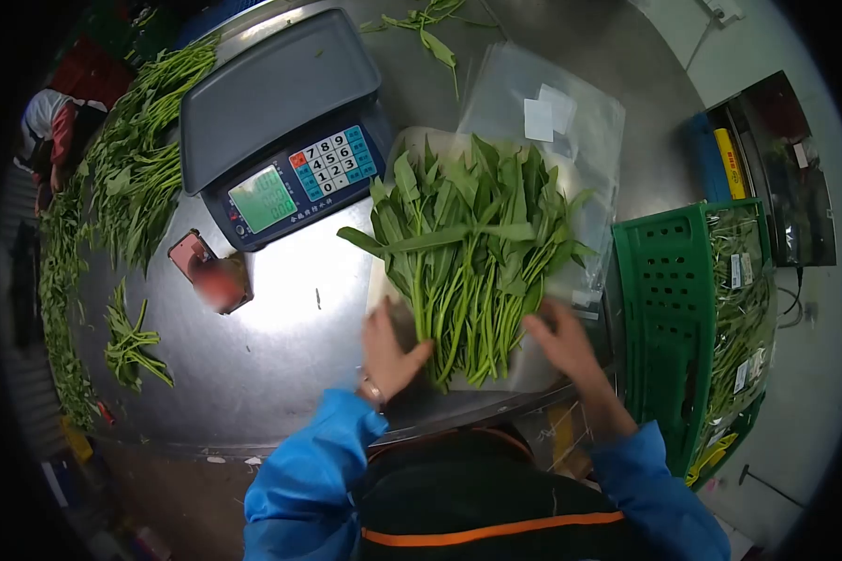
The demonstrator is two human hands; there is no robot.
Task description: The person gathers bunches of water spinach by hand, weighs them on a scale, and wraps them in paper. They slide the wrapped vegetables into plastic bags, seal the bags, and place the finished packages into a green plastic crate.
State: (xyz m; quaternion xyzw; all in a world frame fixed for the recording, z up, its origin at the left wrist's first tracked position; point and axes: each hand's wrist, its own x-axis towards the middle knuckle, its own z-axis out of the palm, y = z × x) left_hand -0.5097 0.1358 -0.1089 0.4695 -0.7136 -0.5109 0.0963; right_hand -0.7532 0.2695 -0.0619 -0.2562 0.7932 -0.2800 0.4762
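Observation:
A bunch of water spinach (472,280) lies in front of me, leaves pointing away and cut stems toward me. Beneath it, a pale flat board (380,292) shows at the edges. My left hand (390,351) is at the left of the stems, thumb apart from the fingers. On the other side, my right hand (561,338) is beside the lower leaves and stems, its thumb and fingers also spread. Neither hand is closed round the bunch. Clear plastic bags (594,112) lie behind the leaves, with white labels (539,120) on top.
A digital scale (281,103) stands at back left, near a phone (210,271). More water spinach (140,159) lines the table's left side, where another person (51,136) stands. A green crate (662,309) of bagged greens (737,309) stands at right.

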